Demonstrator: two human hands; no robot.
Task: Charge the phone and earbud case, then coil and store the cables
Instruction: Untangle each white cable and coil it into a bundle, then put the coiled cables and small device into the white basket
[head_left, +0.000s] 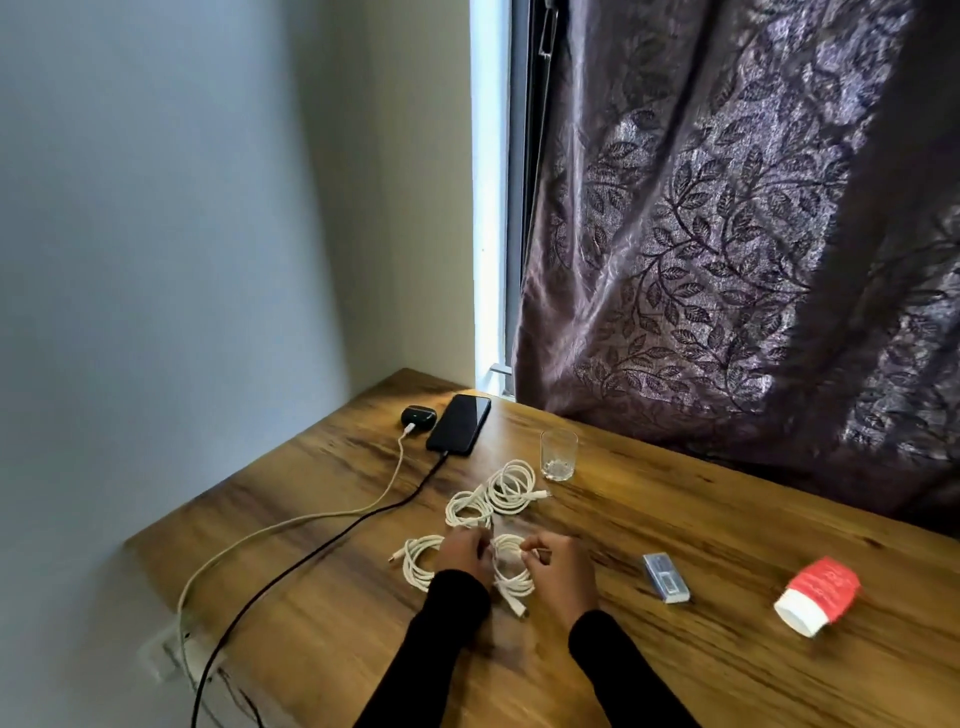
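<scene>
Phone (459, 424) lies face up at the far left corner of the wooden table (675, 545), with a black cable (332, 535) plugged into its near end; just left of it sits the dark earbud case (418, 416), with a white charging cable (291, 522) in its near side. Both leads run toward the near left, over the table edge, to a white power strip (176, 652) on the floor. In the middle of the table lie four white coiled cables: a far coil (511, 486) near a clear glass (559, 454), a second coil (467, 509) touching it on its left, a left coil (418, 564), and a near coil (511, 569) between the two hands. The left hand (462, 553), in a black sleeve, has its fingers curled at that coil's left side; the right hand (563, 569) pinches a strand at its far right edge. Further right lie a small grey box (666, 578) and a red and white bottle (815, 595) tipped on its side. A patterned purple curtain (727, 234) hangs behind the table.
</scene>
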